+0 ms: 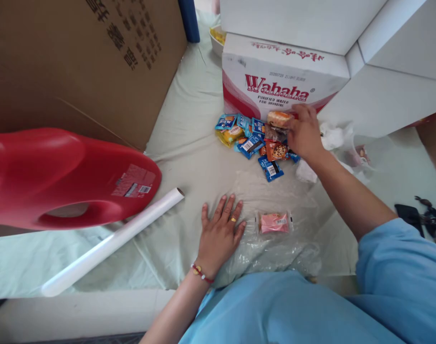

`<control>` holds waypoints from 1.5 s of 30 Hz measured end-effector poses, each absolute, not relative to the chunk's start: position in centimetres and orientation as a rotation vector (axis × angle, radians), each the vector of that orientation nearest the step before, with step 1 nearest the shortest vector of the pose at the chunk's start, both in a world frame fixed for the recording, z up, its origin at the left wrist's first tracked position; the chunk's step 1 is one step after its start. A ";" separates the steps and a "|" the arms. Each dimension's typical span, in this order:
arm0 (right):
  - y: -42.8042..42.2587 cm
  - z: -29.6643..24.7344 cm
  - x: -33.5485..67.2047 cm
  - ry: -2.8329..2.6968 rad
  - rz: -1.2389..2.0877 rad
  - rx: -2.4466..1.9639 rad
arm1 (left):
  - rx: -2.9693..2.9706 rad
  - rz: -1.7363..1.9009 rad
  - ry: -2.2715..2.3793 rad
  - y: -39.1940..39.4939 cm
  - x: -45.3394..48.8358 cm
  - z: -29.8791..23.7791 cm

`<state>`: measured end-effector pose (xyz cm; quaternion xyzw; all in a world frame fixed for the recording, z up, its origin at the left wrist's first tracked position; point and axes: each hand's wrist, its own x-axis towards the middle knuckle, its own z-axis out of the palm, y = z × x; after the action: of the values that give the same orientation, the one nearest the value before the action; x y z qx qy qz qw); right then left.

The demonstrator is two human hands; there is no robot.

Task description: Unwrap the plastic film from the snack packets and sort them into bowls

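My left hand [220,234] lies flat with fingers spread on the pale green cloth, at the left edge of a clear plastic sheet [285,260]. To its right, a pink-labelled wrapped snack [274,223] rests on the plastic. My right hand [305,134] reaches into a pile of small snack packets against the carton; its fingers close on the end of an orange-and-cream snack packet [279,119]. Around it lie blue packets [251,145], a yellow packet [230,136] and an orange-brown cookie packet [277,151]. Part of the pile is hidden behind the hand.
A white-and-red Wahaba water carton [282,86] stands behind the pile. Left are a large brown carton [78,62], a red jug [78,177] and a white film roll [113,243]. White crumpled bags [332,136] lie right, with a black phone-like object [408,217] further out.
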<state>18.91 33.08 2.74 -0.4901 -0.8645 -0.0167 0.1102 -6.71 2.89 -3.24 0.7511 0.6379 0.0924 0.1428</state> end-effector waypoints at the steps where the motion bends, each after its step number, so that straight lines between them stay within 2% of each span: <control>1: 32.9 3.0 17.2 -2.537 -0.058 -1.403 | 2.167 0.266 1.839 2.9 -6.7 -3.2; 7: 31.5 1.3 10.3 -2.994 0.118 -0.792 | 2.179 0.273 1.849 2.9 -6.7 -3.0; 11: 31.8 -0.8 14.4 -2.999 0.163 -0.914 | 2.195 0.301 1.845 2.8 -6.7 -3.1; 16: 31.9 0.0 18.5 -2.965 0.161 -1.023 | 2.195 0.329 1.841 2.8 -6.8 -3.2; 20: 31.6 1.1 14.3 -2.907 0.086 -1.052 | 2.189 0.334 1.844 2.9 -6.7 -3.1; 25: 33.0 -0.1 6.8 -2.816 0.029 -1.026 | 2.194 0.315 1.845 2.8 -6.7 -3.0; 30: 31.3 -1.0 4.6 -2.825 -0.020 -1.075 | 2.196 0.293 1.849 2.8 -6.7 -3.0; 35: 25.5 0.4 9.0 -2.812 0.035 -0.899 | 2.192 0.289 1.850 2.8 -6.7 -3.0; 39: 22.7 1.9 16.5 -2.479 0.156 -1.146 | 2.206 0.297 1.854 2.8 -6.6 -3.1; 45: 21.9 1.6 26.5 -2.157 0.058 -1.569 | 2.215 0.290 1.831 3.0 -6.9 -3.2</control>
<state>26.47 21.93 1.55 -0.5717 -0.7860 0.0211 0.2344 -6.91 2.96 -3.19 0.7608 0.6288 0.0996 0.1262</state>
